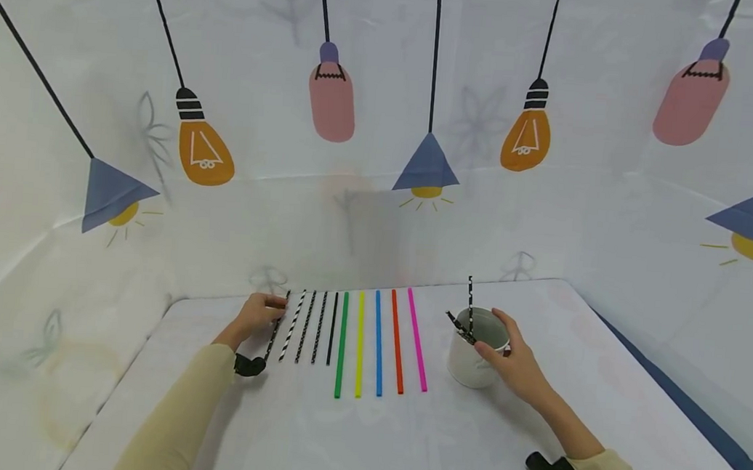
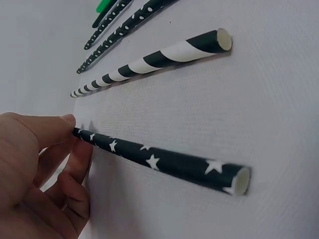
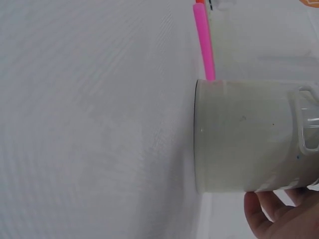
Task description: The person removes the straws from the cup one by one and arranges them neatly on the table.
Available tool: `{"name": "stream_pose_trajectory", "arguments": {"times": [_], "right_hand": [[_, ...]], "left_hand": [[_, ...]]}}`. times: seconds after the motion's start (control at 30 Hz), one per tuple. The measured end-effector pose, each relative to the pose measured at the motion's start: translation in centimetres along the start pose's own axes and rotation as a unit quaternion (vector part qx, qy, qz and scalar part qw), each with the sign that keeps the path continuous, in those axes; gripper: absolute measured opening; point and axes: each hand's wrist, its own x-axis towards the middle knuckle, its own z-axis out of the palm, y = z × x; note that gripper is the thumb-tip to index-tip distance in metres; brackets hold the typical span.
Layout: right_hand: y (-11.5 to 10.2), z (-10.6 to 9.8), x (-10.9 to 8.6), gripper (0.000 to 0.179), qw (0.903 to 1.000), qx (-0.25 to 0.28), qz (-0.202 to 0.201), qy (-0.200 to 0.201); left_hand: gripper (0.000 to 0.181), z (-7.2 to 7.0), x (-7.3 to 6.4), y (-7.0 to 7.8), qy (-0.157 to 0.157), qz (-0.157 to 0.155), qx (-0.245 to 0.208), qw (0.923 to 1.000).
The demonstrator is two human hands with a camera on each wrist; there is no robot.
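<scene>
At the left end of a row of straws, my left hand [image 1: 258,315] pinches the far end of a black paper straw with white stars [image 2: 159,160]. The straw's near end points back toward the wrist camera. Beside it lies a black-and-white striped straw [image 2: 149,62]. On the right, my right hand [image 1: 519,367] grips a white mug [image 1: 468,365] by its side, thumb near the rim. Its fingertips [image 3: 255,211] curl against the wall in the right wrist view. Black-and-white patterned straws [image 1: 470,300] lean out of the mug, which stands upright.
Right of the striped straw lie dotted straws [image 1: 306,327], a plain black straw [image 1: 333,330], then green [image 1: 342,345], yellow [image 1: 360,344], blue [image 1: 378,343], red [image 1: 397,340] and pink [image 1: 418,340] straws. A white sheet printed with lamps [image 1: 377,228] hangs behind the white table [image 1: 349,444].
</scene>
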Motion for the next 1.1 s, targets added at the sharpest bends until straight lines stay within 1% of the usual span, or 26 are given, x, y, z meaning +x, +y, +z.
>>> {"name": "stream_pose_trajectory", "arguments": {"times": [0.27,0.43,0.57,0.67,0.77,1.1], "right_hand": [[-0.07,0.1,-0.14,0.076,0.9999,0.006,0.008,-0.003],[-0.08,0.15,-0.16,0.075,1.0,0.005,0.005,-0.002],[0.06,0.12,-0.1,0.075,1.0,0.005,0.003,-0.001],[0.15,0.05,-0.06,0.075,1.0,0.005,0.002,0.001],[0.17,0.01,-0.02,0.075,1.0,0.005,0.0,0.002],[-0.08,0.04,-0.09,0.074,0.9999,0.005,-0.01,0.006]], "left_hand": [[0.03,0.16,0.04,-0.17,0.006,0.003,0.014,0.9999],[0.03,0.26,0.19,-0.25,0.009,-0.005,0.014,0.9998],[0.03,0.3,0.3,-0.14,0.014,0.004,0.02,0.9997],[0.029,0.34,0.42,-0.08,0.018,0.015,0.032,0.9992],[0.029,0.37,0.51,-0.13,0.02,0.019,0.038,0.9989],[0.028,0.49,0.59,-0.17,0.02,0.008,0.036,0.9991]]}}
